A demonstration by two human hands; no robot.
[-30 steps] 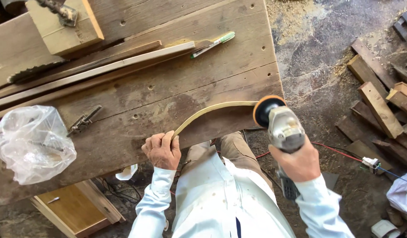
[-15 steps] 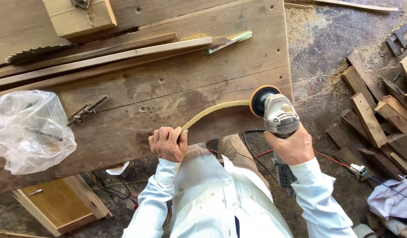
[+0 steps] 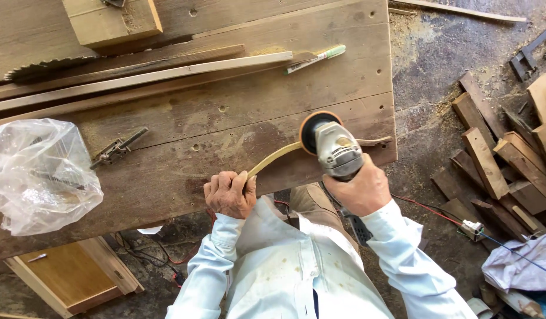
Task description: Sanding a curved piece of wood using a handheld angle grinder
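The sander (image 3: 329, 145) has slid leftward along the curved strip (image 3: 273, 158).

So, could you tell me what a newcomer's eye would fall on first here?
The grey grinder with its orange-rimmed disc, gripped by the right hand, pressed on a curved wooden strip at the workbench edge. The left hand pins the strip's near end. At far left lies a crumpled clear plastic bag.

White long-sleeved shirt (faintly stained), buttoned cuffs, khaki trousers
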